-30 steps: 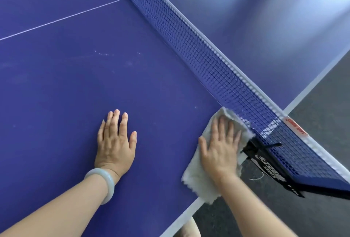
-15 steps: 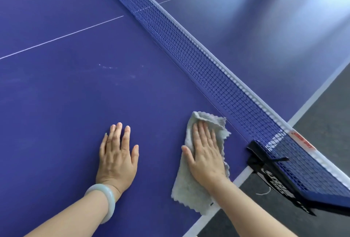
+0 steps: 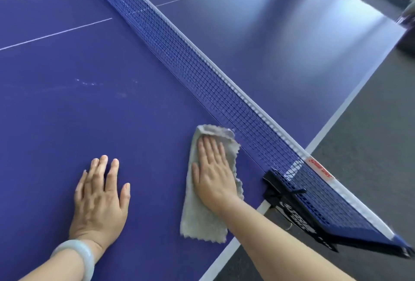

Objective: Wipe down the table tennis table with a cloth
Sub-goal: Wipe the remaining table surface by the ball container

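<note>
At the left edge our pale bangle (image 3: 77, 256) sits on the wrist behind our left hand (image 3: 101, 200), which lies flat on the blue table (image 3: 56, 123), fingers spread, holding nothing, where it was a second ago. Further along, faint whitish smudges (image 3: 94, 84) still mark the surface, so that patch seems to be waiting. Next, our right hand (image 3: 213, 173) presses open-palmed on the grey cloth (image 3: 202, 220), gripping nothing; since a second ago it has slid the cloth away from the net clamp (image 3: 283, 193) and inward beside the net (image 3: 202, 74), so the corner looks done.
</note>
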`<state>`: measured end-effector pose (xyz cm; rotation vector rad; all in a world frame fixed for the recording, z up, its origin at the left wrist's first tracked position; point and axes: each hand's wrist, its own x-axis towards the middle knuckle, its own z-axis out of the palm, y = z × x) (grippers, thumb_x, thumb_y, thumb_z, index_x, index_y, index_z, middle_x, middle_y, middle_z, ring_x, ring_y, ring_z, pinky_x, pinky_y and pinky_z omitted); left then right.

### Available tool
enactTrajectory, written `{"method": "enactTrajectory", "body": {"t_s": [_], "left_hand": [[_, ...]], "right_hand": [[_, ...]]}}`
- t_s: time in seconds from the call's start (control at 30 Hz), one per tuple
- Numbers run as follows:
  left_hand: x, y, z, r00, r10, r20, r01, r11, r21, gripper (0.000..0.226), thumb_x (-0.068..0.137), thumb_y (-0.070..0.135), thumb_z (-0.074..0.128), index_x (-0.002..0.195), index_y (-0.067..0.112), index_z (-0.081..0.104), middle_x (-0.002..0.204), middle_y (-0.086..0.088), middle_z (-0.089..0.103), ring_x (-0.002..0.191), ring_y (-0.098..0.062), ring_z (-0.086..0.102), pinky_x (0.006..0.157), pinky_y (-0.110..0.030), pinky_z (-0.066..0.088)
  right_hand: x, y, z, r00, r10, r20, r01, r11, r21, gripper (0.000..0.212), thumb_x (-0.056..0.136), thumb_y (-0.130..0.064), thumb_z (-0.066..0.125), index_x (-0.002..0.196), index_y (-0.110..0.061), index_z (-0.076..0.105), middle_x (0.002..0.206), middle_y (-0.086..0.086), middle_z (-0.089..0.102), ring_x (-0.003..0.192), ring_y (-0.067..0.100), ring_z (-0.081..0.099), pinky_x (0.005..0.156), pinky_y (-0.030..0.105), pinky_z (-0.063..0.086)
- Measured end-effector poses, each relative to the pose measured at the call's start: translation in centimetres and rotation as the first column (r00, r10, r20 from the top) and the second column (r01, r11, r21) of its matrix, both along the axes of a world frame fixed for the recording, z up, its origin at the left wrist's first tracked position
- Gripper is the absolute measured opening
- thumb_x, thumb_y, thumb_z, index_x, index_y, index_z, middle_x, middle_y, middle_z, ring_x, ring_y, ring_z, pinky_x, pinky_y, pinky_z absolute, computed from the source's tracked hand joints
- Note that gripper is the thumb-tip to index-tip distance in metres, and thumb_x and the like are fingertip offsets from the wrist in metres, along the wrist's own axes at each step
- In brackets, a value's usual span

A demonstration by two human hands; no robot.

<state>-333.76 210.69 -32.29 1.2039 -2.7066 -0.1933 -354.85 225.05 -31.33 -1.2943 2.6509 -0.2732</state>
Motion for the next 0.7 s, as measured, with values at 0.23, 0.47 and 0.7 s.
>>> {"method": "enactTrajectory", "body": {"t_s": [0.23, 0.47, 0.7], "left_hand": [[0.1, -0.1, -0.1, 1.0, 0.002, 0.018, -0.002, 1.0, -0.003, 0.066, 0.095, 0.041, 0.028, 0.145, 0.001, 0.043, 0.154, -0.021, 0.034, 0.143, -0.038, 0.032, 0.118, -0.052, 0.023], [0.0, 0.0, 0.0, 1.0, 0.006, 0.023, -0.007, 1.0, 0.014, 0.067, 0.095, 0.041, 0.027, 0.146, 0.0, 0.042, 0.154, -0.021, 0.034, 0.144, -0.038, 0.032, 0.118, -0.053, 0.024], [0.0, 0.0, 0.5, 0.997, 0.019, 0.07, -0.021, 0.999, 0.027, 0.065, 0.096, 0.041, 0.026, 0.147, 0.003, 0.041, 0.156, -0.019, 0.033, 0.146, -0.034, 0.03, 0.118, -0.051, 0.024]], "right_hand": [[-4.7, -1.7, 1.1, 0.999, -0.033, 0.026, 0.032, 0.998, 0.053, 0.066, 0.104, -0.04, 0.022, 0.157, -0.017, -0.01, 0.162, -0.004, -0.021, 0.147, 0.006, -0.026, 0.121, 0.028, -0.018], [2.7, 2.3, 0.2, 0.938, 0.345, -0.023, -0.345, 0.939, 0.001, 0.063, 0.105, -0.042, 0.028, 0.159, -0.012, 0.013, 0.167, 0.002, 0.007, 0.154, 0.015, -0.003, 0.124, 0.039, 0.003], [-5.7, -3.7, 0.5, 0.998, -0.059, -0.002, 0.059, 0.996, 0.069, 0.066, 0.103, -0.041, 0.021, 0.158, -0.017, -0.008, 0.165, -0.002, -0.013, 0.15, 0.009, -0.02, 0.123, 0.032, -0.013]]}}
